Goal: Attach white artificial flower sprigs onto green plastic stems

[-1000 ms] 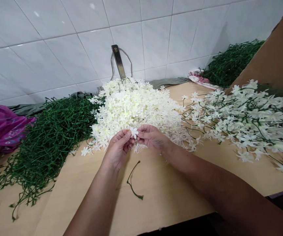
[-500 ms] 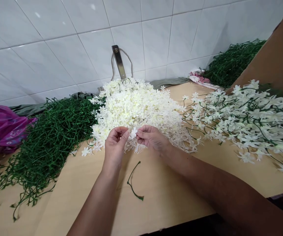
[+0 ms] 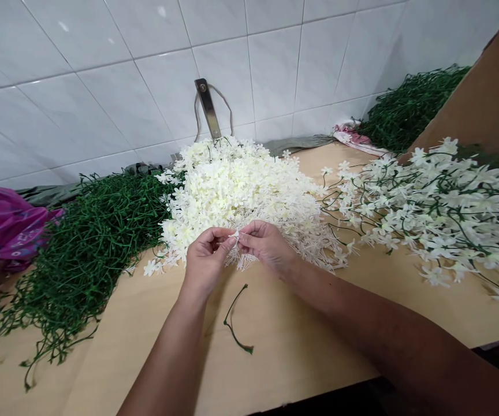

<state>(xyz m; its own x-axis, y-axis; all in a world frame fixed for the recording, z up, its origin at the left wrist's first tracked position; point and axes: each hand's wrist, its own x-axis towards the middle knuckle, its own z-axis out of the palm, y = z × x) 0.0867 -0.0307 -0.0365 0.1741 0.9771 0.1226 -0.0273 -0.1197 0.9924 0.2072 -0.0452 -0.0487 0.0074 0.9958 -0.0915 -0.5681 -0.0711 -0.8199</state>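
Note:
A small white artificial flower (image 3: pixel 237 233) is pinched between my two hands, mostly covered by the fingertips. My left hand (image 3: pixel 208 254) grips it from the left between thumb and forefinger. From the other side, the thumb and fingers of my right hand (image 3: pixel 267 245) close on it. Just beyond them spreads a heap of white artificial flowers (image 3: pixel 232 179), their pale thin stems pointing toward me. On the table below my hands lies one curved green plastic stem (image 3: pixel 231 326).
A tangle of green stems (image 3: pixel 93 248) lies left, beside a purple plastic bag (image 3: pixel 11 225). White flowers on green stems (image 3: pixel 440 208) cover the right side. More green stems (image 3: pixel 414 107) and a cardboard panel (image 3: pixel 475 86) are behind. A metal strip (image 3: pixel 208 110) leans against the tiled wall.
My hands have come closer together around the white flower, which now shows less between the fingertips. The left hand has shifted slightly right. The stem on the table has stayed put.

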